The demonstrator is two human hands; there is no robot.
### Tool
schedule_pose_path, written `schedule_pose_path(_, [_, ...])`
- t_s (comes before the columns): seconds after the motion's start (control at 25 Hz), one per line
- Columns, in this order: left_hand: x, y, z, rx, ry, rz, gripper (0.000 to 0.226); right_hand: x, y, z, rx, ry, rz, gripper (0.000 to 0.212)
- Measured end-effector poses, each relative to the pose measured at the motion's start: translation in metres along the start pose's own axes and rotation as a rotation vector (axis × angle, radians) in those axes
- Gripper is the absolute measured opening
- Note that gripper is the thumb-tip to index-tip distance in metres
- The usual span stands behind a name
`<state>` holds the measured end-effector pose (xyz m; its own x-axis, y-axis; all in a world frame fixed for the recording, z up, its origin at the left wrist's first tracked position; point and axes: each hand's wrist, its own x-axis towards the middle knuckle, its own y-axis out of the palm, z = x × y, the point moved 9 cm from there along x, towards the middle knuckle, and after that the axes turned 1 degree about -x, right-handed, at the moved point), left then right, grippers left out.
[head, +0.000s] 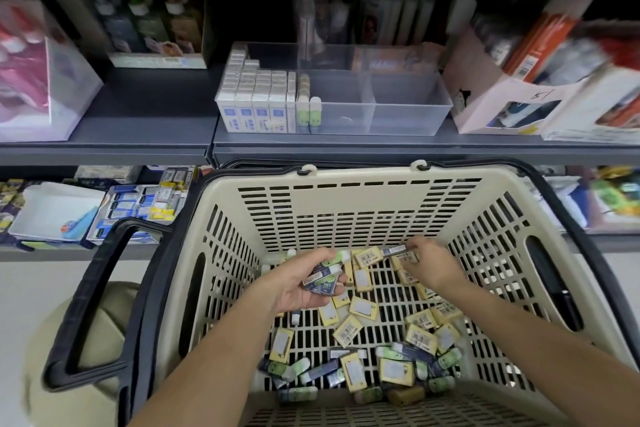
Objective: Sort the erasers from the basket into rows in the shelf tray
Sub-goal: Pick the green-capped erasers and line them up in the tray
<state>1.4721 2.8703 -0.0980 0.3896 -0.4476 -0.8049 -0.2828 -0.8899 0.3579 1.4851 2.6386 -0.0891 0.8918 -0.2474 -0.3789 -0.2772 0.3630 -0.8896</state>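
Inside the basket [360, 204], the left hand [304, 282] grips several erasers [323, 276]; the right hand [433, 263] pinches a dark eraser [394, 251] above the loose pile [381, 350].

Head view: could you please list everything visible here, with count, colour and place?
shelf: one, grey, behind the basket
basket: one, beige with black handles, in front of the person
loose erasers: many, yellow, green and dark blue, on the basket floor
tray: one, clear, on the shelf
rowed erasers: several rows, white and blue, left end of the tray
green erasers: few, green, beside those rows
boxed goods: several, blurred, either side of the tray
left hand: holds a bunch of erasers, green and dark blue
right hand: pinches a dark eraser at the basket's far side
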Motion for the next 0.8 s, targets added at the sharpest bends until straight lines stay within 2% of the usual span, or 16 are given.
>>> schedule_pose_path(0.12, [0.002,0.005,0.000,-0.064,0.010,0.064,0.021,0.004,0.005,0.000,0.023,-0.003,-0.066,0.039])
schedule_pose_path(0.28, [0.005,0.006,-0.002,-0.161,0.028,0.103,0.012,0.006,0.011,0.003,0.244,0.071,-0.048,0.017])
schedule_pose_path(0.4, [0.007,0.002,0.002,-0.193,0.008,0.068,0.018,0.002,0.012,0.013,0.357,0.058,-0.034,0.016])
schedule_pose_path(0.48, [0.009,-0.003,0.004,-0.206,0.004,0.019,0.029,-0.005,0.013,0.017,0.421,0.087,-0.007,0.027])
schedule_pose_path(0.56, [0.011,-0.006,0.004,-0.268,0.020,-0.014,0.034,-0.017,0.014,0.013,0.611,0.206,-0.009,0.027])
schedule_pose_path(0.68, [0.013,-0.004,0.002,-0.386,0.059,-0.029,0.030,-0.041,0.019,0.032,1.176,0.306,0.030,0.015])
schedule_pose_path(0.72, [0.013,-0.002,0.001,-0.409,0.076,-0.039,0.031,-0.047,0.018,0.042,1.284,0.289,0.040,0.011])
schedule_pose_path(0.8, [0.015,0.003,-0.002,-0.437,0.114,-0.039,0.035,-0.057,0.015,0.063,1.298,0.201,0.069,0.015])
